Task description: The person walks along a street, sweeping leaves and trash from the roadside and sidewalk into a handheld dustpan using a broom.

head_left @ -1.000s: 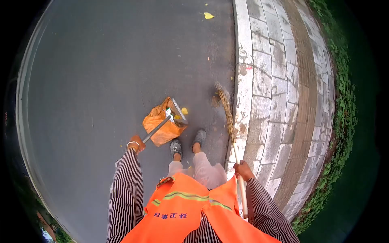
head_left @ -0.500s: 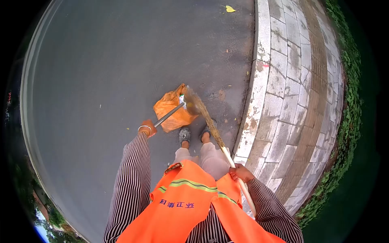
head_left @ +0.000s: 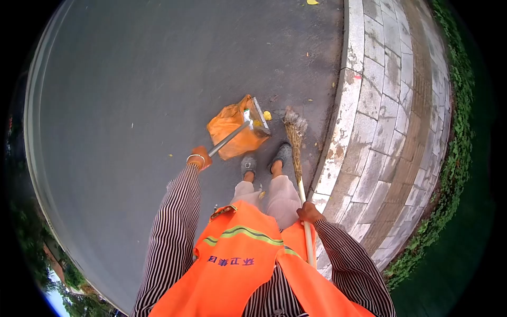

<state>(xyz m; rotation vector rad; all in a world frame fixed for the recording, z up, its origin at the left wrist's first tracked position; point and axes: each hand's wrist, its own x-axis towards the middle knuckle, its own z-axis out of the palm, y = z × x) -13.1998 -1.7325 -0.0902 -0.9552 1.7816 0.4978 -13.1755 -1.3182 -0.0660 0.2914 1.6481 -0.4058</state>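
Note:
My left hand (head_left: 198,157) is closed around the grey handle (head_left: 229,139) of a dustpan with an orange bag (head_left: 231,126) on it. The dustpan's metal-edged mouth (head_left: 260,112) faces right, and some white and yellow litter shows inside. A yellow leaf (head_left: 268,115) lies at that edge. My right hand (head_left: 310,212) is wrapped round the pale shaft of a broom (head_left: 296,153). The broom's frayed bristles (head_left: 295,120) point forward on the asphalt, to the right of the dustpan and apart from it.
My feet in grey shoes (head_left: 282,154) stand on the asphalt road (head_left: 132,105) behind the dustpan. A stone kerb (head_left: 338,142) runs along the right, with a paved sidewalk (head_left: 380,111) and a green hedge (head_left: 458,137) beyond. Another yellow leaf (head_left: 313,2) lies far ahead.
The broom head has swung right, away from the dustpan mouth, uncovering its edge and a yellow leaf. The dustpan has shifted slightly right and forward. My right foot has stepped forward.

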